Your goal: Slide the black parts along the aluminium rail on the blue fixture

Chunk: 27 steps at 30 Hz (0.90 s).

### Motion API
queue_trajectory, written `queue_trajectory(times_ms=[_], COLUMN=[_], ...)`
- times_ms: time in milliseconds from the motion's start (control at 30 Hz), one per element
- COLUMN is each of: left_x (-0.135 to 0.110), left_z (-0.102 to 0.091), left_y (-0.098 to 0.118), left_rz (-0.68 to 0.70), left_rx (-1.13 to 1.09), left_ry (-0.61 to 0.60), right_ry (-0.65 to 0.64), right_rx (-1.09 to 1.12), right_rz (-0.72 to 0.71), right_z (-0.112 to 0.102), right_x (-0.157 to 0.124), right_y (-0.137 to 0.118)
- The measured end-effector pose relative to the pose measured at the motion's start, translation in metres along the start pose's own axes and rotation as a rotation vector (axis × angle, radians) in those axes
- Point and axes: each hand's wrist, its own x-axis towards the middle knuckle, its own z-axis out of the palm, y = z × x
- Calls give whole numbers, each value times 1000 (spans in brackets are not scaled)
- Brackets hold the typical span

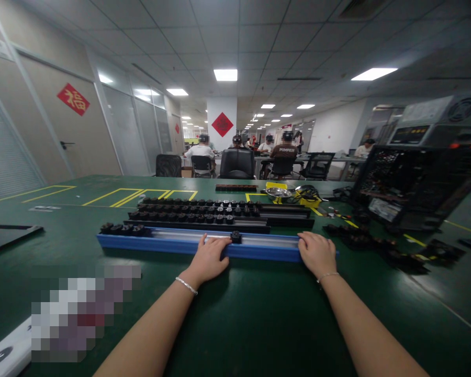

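A long blue channel (153, 242) with a silvery metal strip inside lies across the table before me. My left hand (211, 256) rests over its near wall, fingers stretched apart and the thumb on the near side. The index fingertip reaches the left side of a small black round part (236, 237) standing in the channel. My right hand (318, 254) is closed over the channel's right end, its fingertips curled inside and the thumb hidden. Several similar black parts (123, 229) sit in a row at the channel's left end.
Behind lie black channels (243, 225) holding rows of black parts. Loose black parts (371, 241) and an open computer case (400, 183) are at right. A metal bowl (278, 192) stands by yellow containers (309, 198). A white, partly pixelated object (11, 340) is front left. People sit farther back.
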Motion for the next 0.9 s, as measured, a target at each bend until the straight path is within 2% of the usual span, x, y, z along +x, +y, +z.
queue_trajectory(times_ms=[100,233,400,600,900], left_x=[1,2,2,4,5], left_z=[1,2,4,5,11], left_y=[2,5,10,14,14], left_rz=[12,18,28,54,76], left_rx=[9,31,57,67,74], left_ry=[-13,-18,-21,-18,-3], right_ry=[-26,-85,-177,-243,-218], right_rx=[36,132,210,164,122], right_rz=[-131,-301,-402,-292,-150], right_z=[2,7,10,11,13], right_x=[-1,-9,-25,-32,-29], right_y=[-16,-50,-96,-120,-140])
